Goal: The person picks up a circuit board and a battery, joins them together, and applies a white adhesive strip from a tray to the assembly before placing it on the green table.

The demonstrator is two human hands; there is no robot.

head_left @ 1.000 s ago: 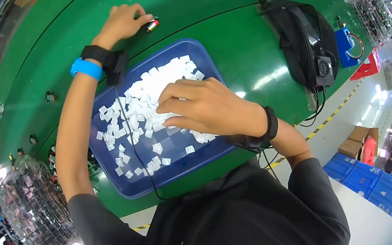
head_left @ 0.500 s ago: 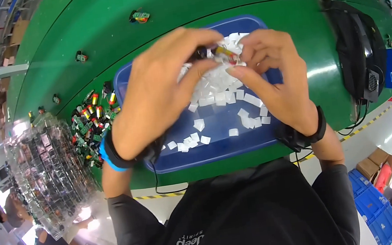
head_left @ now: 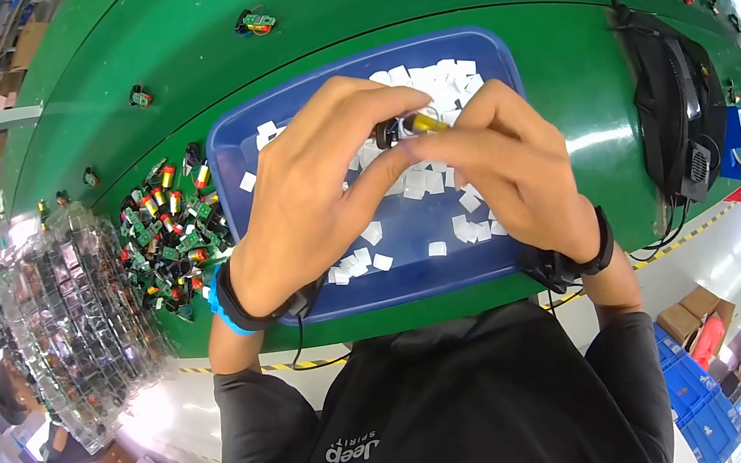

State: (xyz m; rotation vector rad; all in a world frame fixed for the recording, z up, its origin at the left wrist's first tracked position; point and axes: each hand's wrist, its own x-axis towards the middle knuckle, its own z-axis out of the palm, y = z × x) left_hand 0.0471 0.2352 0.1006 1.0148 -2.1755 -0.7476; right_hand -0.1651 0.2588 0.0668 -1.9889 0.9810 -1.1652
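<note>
Over a blue plastic tray point(head_left: 389, 297), both my hands meet around a small battery assembly point(head_left: 424, 124) with a yellow cylindrical cell and a black round part. My left hand point(head_left: 311, 178) pinches its black end between thumb and fingers. Curled in from the other side, my right hand point(head_left: 517, 159) has its fingertips at the cell's end; the fingers partly hide what they grip. Many small white square pieces point(head_left: 440, 84) lie in the tray beneath, heaped toward its far side and scattered nearer me.
Left of the tray is a pile of circuit boards with red-and-yellow cells point(head_left: 169, 224). Beyond it stand stacked clear plastic trays point(head_left: 79, 315). A black bag point(head_left: 679, 98) lies at the right. Single assemblies point(head_left: 258, 22) are spaced along the far green surface.
My right hand has turned and closed in, its thumb and fingers now nearer my left fingertips. Both hands sit slightly lower, still around the battery assembly.
</note>
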